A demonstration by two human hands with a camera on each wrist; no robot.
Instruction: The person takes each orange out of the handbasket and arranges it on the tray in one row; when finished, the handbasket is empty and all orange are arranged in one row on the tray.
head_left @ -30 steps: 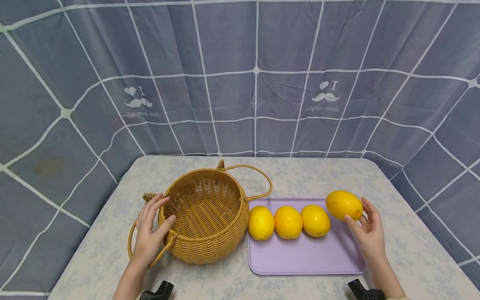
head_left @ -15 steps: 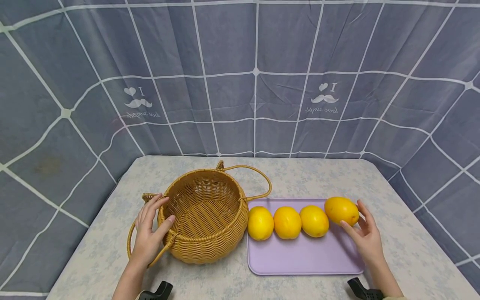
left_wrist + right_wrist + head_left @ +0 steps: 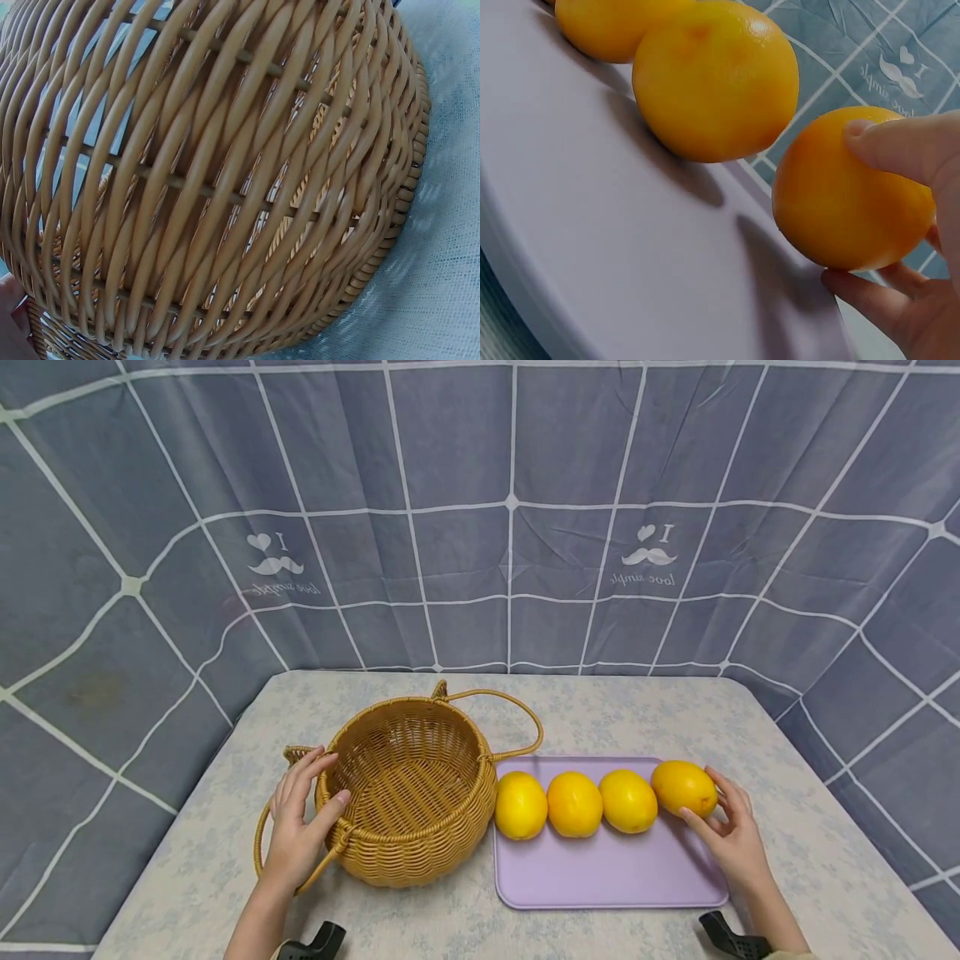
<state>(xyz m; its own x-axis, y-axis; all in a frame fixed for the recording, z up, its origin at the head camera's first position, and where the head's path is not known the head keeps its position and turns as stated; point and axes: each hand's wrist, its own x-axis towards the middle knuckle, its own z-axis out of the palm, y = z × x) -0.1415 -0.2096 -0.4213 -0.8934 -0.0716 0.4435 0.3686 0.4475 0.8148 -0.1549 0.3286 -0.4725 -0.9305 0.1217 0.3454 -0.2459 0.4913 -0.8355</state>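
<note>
My left hand [image 3: 296,827] rests on the left rim of a wicker basket [image 3: 420,860], fingers over the edge and thumb at the inside. In the left wrist view the woven wall [image 3: 202,165] fills most of the picture and only a bit of the hand [image 3: 11,319] shows. My right hand [image 3: 735,835] holds a yellow-orange lemon [image 3: 684,787] by its right end, thumb in front and fingers behind. That lemon is at the back right corner of a lilac tray [image 3: 600,877], beside three others in a row: a left [image 3: 521,806], a middle [image 3: 574,804] and a right lemon [image 3: 628,801].
The basket's inside [image 3: 412,785] shows bare weave. Its right handle [image 3: 536,727] arches out behind the tray's left corner. A pale patterned cloth covers the table [image 3: 600,710]. Grey checked curtain [image 3: 465,552] hangs behind and at both sides.
My right hand has lowered the lemon from above the tray to the right end of the row, moving slightly left. The left hand and basket stay in place.
</note>
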